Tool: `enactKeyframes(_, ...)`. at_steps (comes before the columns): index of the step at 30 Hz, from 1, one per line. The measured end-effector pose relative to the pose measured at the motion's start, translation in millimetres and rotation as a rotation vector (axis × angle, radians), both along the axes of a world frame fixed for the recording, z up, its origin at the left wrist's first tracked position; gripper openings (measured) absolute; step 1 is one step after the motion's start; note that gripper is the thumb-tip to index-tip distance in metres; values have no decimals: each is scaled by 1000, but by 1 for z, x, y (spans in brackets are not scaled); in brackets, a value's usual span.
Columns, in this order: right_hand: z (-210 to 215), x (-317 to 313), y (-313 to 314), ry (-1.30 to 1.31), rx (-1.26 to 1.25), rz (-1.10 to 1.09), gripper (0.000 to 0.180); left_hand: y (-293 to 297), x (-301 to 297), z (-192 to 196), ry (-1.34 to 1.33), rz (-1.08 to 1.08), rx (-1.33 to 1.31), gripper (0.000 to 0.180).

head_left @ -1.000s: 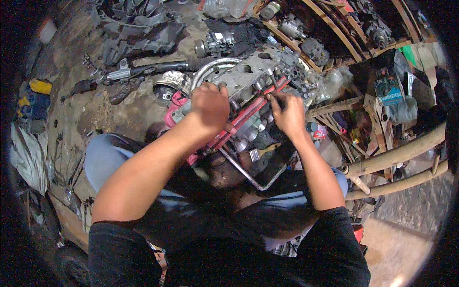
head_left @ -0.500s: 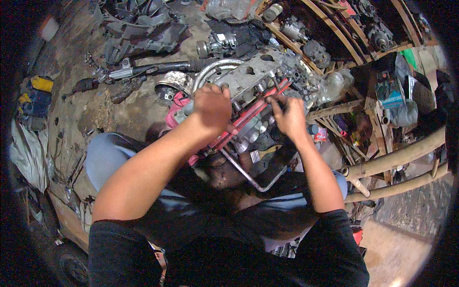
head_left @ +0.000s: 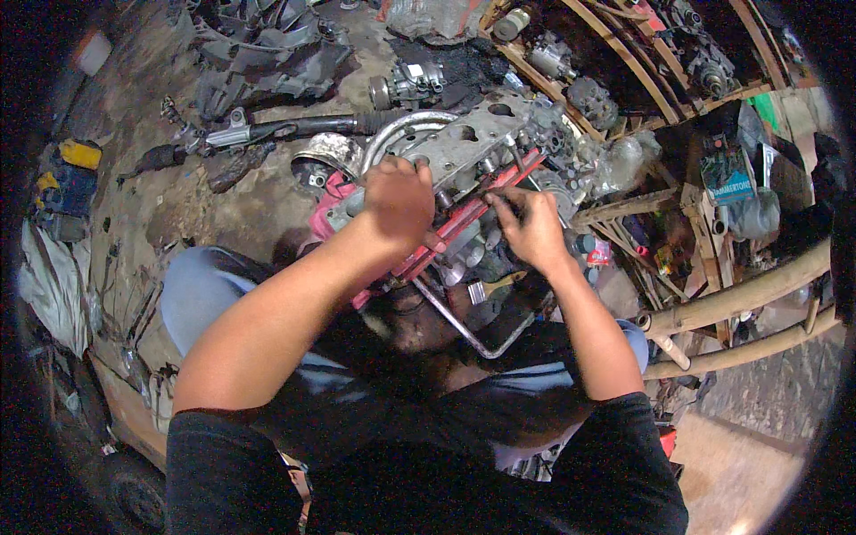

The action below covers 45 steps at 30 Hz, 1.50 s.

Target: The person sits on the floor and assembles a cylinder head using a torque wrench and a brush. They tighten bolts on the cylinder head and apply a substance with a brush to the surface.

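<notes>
An engine cylinder head (head_left: 455, 153), grey metal with holes in its flat face, lies tilted before me. A long red bar (head_left: 464, 217) runs diagonally along its near side. My left hand (head_left: 397, 203) is closed over the head's left part, one fingertip beside the bar; its grip is hidden. My right hand (head_left: 533, 230) has thumb and fingers pinched at the bar's middle; anything between them is too small to make out. Below the bar lies a bent metal rod (head_left: 473, 337). Near my right wrist rests a paintbrush (head_left: 492, 287) with pale bristles.
A pink cloth (head_left: 325, 209) and round metal part (head_left: 323, 159) lie left of the head. A shaft with a rubber boot (head_left: 294, 127) and a pump-like unit (head_left: 419, 80) lie beyond. Bamboo poles (head_left: 740, 285) and a wooden rack (head_left: 624, 53) stand at right.
My right hand has slid a little down and left along the red bar. My left hand stays in nearly the same place.
</notes>
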State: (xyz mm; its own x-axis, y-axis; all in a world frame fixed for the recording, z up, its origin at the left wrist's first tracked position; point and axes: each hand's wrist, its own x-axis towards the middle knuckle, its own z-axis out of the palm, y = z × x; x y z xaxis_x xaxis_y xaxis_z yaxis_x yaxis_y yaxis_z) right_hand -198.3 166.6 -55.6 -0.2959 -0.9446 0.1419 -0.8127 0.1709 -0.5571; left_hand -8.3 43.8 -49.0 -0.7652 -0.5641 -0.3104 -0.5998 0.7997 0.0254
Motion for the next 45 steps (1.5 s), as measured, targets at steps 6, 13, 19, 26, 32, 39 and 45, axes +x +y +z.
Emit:
enactKeyframes(6, -4, -2, 1, 122, -55, -3, 18, 1, -1, 4, -2, -9, -9, 126)
enactKeyframes(13, 1, -9, -2, 44, 63, -75, 19, 3, 2, -1, 38, -29, -96, 121)
enactKeyframes(19, -3, -10, -2, 47, 61, -78, 19, 6, 5, -3, 34, -22, -140, 120)
enactKeyframes(26, -2, 14, 5, 90, -127, 134, 14, 4, 4, 8, 40, -40, -39, 122)
enactKeyframes(32, -5, -1, 1, 109, -15, -48, 15, -2, 6, 1, 50, -38, -31, 121)
enactKeyframes(39, 0, 16, 2, 29, 2, 39, 16, -6, 23, 0, 116, -92, -49, 118)
enactKeyframes(45, 2, 34, 6, 64, -11, 73, 18, -6, 40, -3, 282, -159, -108, 85)
